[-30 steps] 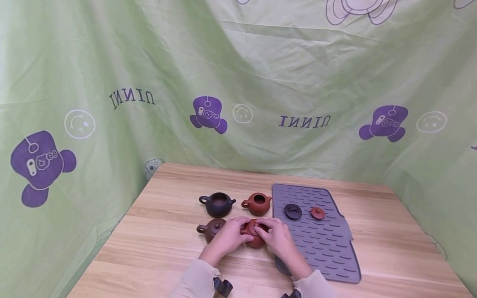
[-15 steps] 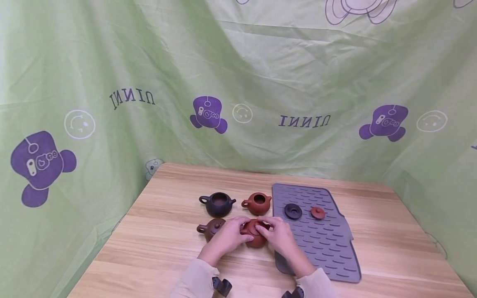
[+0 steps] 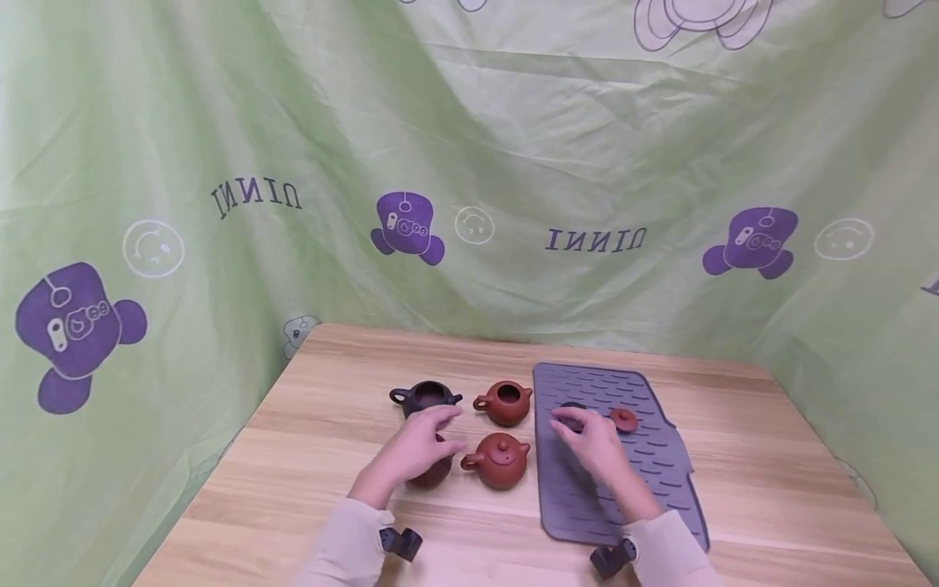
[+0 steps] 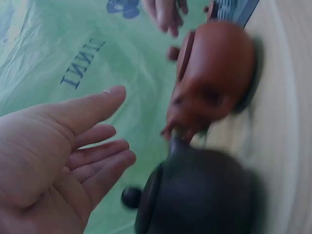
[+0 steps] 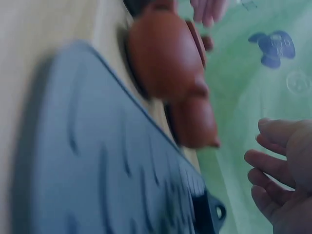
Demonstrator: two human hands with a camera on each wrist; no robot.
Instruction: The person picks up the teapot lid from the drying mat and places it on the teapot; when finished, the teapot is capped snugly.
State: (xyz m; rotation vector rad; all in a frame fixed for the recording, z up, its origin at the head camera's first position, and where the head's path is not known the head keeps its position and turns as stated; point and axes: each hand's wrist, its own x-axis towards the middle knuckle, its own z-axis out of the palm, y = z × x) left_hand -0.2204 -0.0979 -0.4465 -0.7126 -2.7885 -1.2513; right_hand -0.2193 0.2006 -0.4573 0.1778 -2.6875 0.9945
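Observation:
My left hand hovers over the brown teapot, fingers extended, thumb apart, holding nothing. That teapot wears its lid and is partly hidden by the hand in the head view; the left wrist view shows its round knob. To its right stands a red teapot with its lid on, untouched. My right hand is above the grey mat, fingers loosely bent around air. Below it lies a black lid, mostly covered by the fingers. A small red lid lies just right of it.
Behind are a lidless black teapot and a lidless red teapot, both with openings showing. A wooden table carries everything. Green printed cloth hangs around its back and sides.
Both hands have left the front red teapot, whose lid stays on. The left hand has moved left over the brown teapot; the right hand has moved right, over the mat near the black lid.

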